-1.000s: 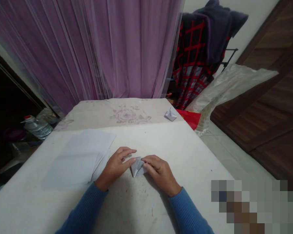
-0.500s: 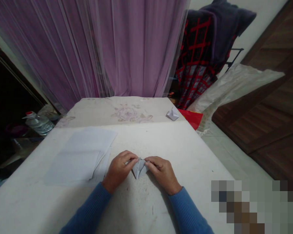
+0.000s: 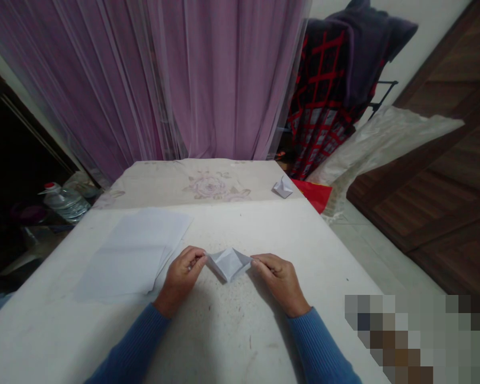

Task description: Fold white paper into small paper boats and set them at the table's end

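Loose paper sheets (image 3: 134, 250) lie on the table (image 3: 264, 229); a small folded paper (image 3: 282, 187) sits far off.

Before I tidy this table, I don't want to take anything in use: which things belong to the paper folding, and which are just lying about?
In use:
folded paper, pinched by left hand and right hand
paper sheets
small paper model

Lying about:
water bottle
red bag
hanging clothes
curtain
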A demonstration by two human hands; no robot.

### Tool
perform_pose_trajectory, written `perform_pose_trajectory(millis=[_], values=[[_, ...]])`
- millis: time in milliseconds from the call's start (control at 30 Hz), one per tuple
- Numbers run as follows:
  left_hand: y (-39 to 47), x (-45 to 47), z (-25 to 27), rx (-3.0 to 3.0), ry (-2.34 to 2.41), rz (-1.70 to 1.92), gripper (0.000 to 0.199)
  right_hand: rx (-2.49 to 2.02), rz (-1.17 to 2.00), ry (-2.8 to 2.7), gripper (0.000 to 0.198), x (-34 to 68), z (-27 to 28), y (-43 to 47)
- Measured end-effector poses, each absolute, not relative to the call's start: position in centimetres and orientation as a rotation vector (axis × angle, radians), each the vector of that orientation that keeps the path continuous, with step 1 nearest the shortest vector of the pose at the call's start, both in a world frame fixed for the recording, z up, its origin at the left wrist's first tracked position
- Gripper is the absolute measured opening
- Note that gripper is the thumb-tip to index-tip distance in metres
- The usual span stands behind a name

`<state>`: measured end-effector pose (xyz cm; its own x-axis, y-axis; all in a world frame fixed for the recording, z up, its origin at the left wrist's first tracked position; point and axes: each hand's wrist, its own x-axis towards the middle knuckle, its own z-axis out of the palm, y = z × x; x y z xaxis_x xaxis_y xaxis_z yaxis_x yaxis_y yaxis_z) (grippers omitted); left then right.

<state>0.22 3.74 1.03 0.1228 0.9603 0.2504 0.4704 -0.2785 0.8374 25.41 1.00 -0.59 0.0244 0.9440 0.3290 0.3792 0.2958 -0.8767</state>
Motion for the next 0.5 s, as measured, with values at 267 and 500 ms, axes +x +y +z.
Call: perform_pose_trajectory(millis=[267,500], values=[[3.3,-0.3,0.4,1.82,1.437,1.113,0.019,-1.325,0.565,-1.612,0.022,26.5,-0.7,0.4],[3.1,-0.2,-0.2,1.783,1.446,1.137,0.02,-1.331,0.556,-1.601,0.022,27.0,-1.2,0.3]])
